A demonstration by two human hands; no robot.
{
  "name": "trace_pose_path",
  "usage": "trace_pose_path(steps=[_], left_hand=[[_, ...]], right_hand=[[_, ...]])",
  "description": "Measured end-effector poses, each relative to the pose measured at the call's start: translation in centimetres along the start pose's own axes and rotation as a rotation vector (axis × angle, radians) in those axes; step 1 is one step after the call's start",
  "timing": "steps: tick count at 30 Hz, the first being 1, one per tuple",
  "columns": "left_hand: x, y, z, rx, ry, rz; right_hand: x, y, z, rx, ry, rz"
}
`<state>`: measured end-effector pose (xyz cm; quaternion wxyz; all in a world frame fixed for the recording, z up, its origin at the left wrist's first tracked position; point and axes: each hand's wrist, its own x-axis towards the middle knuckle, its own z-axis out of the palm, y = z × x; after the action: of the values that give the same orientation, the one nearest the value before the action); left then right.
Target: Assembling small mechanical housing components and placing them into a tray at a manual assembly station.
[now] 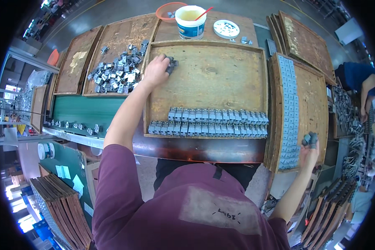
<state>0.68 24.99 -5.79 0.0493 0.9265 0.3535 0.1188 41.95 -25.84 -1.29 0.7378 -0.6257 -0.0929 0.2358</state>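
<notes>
My left hand [157, 71] is at the upper left corner of the middle wooden tray [208, 79]. Its dark-covered fingertips are closed around a small grey metal part [174, 63]. Two rows of similar grey metal parts [212, 128] stand along that tray's near edge. To the right, my right hand [309, 151] hovers over another wooden tray [311, 100]. Its fingers, also dark-covered at the tips, are drawn together, and what they hold, if anything, cannot be made out. Several columns of grey parts [289, 108] fill that tray's left side.
Loose metal parts [118, 73] lie heaped on a board at the left, beyond a green belt [87, 109]. A white bucket [190, 23] with a red stick, an orange basin [169, 11] and a white lid [226, 29] stand at the back. Another person [362, 79] works far right.
</notes>
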Motion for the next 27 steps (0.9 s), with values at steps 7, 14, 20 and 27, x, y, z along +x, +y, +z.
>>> trace_pose_path(steps=[7,14,20,27], left_hand=[[-4.3,7.8,-1.3,-0.943,0.097,-0.364],[-12.1,16.0,-6.0,-1.722,-0.098,-0.333],[-15.7,17.8,-7.9,-1.717,-0.140,-0.296],[-16.9,18.4,-9.7,-1.388,-0.097,-0.039]], right_hand=[[-6.8,1.9,12.4,-0.128,-0.198,0.015],[-10.9,4.0,21.5,-0.074,-0.439,0.098],[-14.5,2.8,25.4,-0.215,-0.706,-0.013],[-15.9,-0.1,25.3,-0.882,-0.822,-0.722]])
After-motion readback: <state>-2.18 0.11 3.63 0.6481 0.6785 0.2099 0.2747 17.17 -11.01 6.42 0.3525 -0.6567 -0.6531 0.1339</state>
